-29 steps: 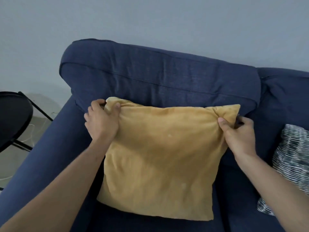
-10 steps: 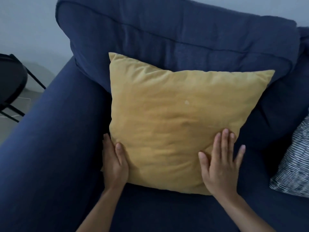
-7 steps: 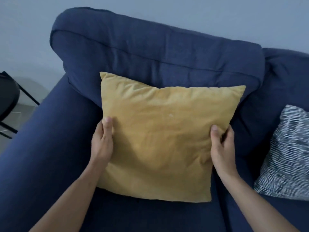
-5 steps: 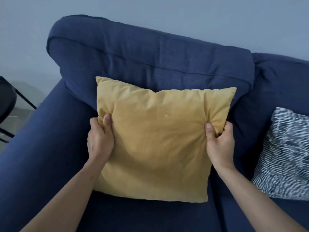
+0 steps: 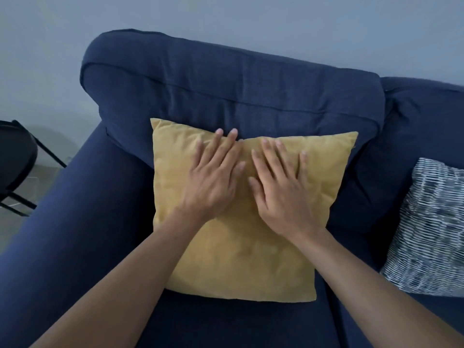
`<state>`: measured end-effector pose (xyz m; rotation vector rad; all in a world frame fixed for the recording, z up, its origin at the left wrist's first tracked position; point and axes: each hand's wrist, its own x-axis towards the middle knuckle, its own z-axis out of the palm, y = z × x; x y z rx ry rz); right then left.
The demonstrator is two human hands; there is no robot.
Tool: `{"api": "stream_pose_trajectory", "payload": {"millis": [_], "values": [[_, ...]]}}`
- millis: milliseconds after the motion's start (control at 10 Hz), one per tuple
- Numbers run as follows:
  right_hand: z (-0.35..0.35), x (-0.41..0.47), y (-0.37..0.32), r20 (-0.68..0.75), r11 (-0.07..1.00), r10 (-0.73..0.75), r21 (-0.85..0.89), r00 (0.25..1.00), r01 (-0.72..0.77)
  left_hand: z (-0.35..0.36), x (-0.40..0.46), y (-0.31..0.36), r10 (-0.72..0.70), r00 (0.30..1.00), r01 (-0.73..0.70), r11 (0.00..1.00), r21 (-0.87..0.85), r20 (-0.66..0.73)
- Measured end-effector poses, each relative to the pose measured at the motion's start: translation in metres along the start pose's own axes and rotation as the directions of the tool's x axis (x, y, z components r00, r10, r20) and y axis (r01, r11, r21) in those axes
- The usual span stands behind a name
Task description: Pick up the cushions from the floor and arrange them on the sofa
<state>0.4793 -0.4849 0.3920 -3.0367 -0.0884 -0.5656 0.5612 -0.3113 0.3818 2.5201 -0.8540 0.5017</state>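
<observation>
Matt velvety yellow cushion [image 5: 241, 259], woven cloth sofa [image 5: 226, 89]

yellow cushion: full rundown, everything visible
The yellow cushion is square, mustard, with a soft velvety look and lightly creased. It stands tilted back on the navy sofa seat, leaning on the back cushion near the armrest. The left hand and right hand lie flat, fingers spread, on its upper middle.

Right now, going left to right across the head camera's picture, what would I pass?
Black side table → sofa armrest → left hand → right hand, both flat on the yellow cushion → striped cushion.
</observation>
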Motion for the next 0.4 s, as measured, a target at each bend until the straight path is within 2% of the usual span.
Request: {"api": "stream_pose_trajectory", "payload": {"millis": [100, 300, 400], "values": [[0.007, 0.01, 0.01, 0.082, 0.998, 0.034, -0.063, 0.996, -0.029, 0.002, 0.004, -0.019, -0.111, 0.982, 0.093, 0.989, 0.117, 0.154], [-0.009, 0.006, 0.073, 0.132, 0.955, 0.292, -0.096, 0.947, -0.281, -0.031, -0.016, -0.09, -0.433, 0.86, 0.399, 0.9, 0.174, 0.269], [-0.029, -0.001, 0.098, 0.11, 0.908, 0.418, -0.024, 0.902, -0.418, -0.052, -0.028, -0.103, -0.54, 0.799, 0.525, 0.841, 0.13, 0.264]]}}
